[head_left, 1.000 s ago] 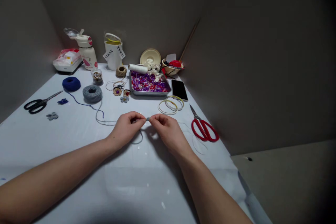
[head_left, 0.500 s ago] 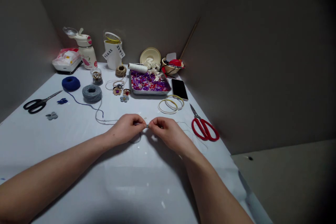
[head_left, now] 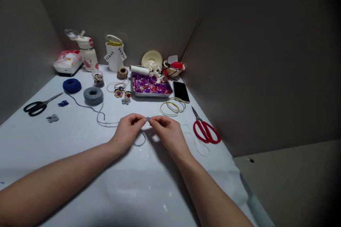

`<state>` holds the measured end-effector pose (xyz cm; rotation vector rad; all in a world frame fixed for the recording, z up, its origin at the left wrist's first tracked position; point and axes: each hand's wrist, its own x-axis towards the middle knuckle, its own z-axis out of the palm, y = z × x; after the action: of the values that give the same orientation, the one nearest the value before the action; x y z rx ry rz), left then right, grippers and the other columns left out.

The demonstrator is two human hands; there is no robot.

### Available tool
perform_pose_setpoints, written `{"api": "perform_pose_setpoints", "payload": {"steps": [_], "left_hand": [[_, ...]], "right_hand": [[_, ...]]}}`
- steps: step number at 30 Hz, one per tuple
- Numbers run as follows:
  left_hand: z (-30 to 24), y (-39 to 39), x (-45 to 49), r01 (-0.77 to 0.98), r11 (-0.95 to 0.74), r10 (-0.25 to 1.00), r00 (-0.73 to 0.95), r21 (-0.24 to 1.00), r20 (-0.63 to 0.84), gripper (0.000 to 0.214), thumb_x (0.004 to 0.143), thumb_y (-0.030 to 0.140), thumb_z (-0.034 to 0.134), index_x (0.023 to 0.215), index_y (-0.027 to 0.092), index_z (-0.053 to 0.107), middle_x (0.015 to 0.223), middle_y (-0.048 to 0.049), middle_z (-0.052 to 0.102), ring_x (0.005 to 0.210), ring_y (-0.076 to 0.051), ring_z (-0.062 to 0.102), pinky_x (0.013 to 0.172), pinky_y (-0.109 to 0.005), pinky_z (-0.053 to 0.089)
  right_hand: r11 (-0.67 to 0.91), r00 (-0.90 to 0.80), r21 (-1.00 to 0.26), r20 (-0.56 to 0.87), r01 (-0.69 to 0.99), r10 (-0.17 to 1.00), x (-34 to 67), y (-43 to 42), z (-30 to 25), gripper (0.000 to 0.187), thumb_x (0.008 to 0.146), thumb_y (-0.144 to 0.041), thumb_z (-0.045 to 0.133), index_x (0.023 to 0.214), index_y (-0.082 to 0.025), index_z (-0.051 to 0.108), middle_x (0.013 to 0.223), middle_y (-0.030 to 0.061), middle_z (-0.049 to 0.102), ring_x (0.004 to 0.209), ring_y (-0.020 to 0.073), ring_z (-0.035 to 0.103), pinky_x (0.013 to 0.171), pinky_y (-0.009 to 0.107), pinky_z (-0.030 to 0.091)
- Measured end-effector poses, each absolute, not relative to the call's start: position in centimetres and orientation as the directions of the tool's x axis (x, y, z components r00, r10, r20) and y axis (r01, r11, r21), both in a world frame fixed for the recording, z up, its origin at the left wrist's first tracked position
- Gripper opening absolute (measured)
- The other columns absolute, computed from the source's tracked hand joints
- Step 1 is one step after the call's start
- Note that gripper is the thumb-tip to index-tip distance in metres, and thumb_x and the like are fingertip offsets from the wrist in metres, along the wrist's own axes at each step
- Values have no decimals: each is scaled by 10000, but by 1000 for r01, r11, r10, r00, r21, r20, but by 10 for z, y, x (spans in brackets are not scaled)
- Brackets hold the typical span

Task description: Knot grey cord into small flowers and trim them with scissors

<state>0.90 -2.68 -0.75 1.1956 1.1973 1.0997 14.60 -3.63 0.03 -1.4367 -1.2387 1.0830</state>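
Note:
Between their fingertips, my left hand point(head_left: 129, 127) and my right hand point(head_left: 167, 131) pinch a small grey-blue piece of yarn work point(head_left: 148, 118). Most of that piece is hidden by the fingers. Grey yarn point(head_left: 109, 124) runs from the grey yarn ball point(head_left: 93, 95) to my left hand, and a loop of it hangs below that hand. Thin pale thread point(head_left: 195, 142) lies to the right of my right hand. Left of the balls rest a grey yarn flower point(head_left: 52, 118) and a dark blue one point(head_left: 63, 103).
Red-handled scissors point(head_left: 206, 131) lie at the right edge, black-handled scissors point(head_left: 39, 105) at the left. A metal tray point(head_left: 153, 95) of beads, a phone point(head_left: 181, 92), bangles point(head_left: 170, 108), a blue yarn ball point(head_left: 71, 86) and a bottle point(head_left: 90, 56) stand farther back.
Both hands have risen slightly and turned, so more of the grey-blue piece shows between the fingertips. The view has shifted a little.

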Motion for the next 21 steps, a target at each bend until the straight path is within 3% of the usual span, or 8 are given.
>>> {"api": "perform_pose_setpoints", "payload": {"steps": [12,21], "left_hand": [[-8,-29,10,56,16,995,93,998,-21,136,737,297,632,725,163,655,744,-38,654,724,-163,555,710,-282,423],[-4,-30,10,3,104,983,153,995,-103,154,721,305,643,723,153,664,716,-33,643,667,-139,529,655,-268,399]], "right_hand": [[-38,80,-970,-19,239,997,145,-38,3,229,746,-384,595,668,-170,616,620,-9,562,564,119,463,537,254,351],[-19,-30,-962,-28,272,999,152,-38,6,215,760,-373,566,672,-178,584,605,-28,515,539,107,420,527,250,339]]}}
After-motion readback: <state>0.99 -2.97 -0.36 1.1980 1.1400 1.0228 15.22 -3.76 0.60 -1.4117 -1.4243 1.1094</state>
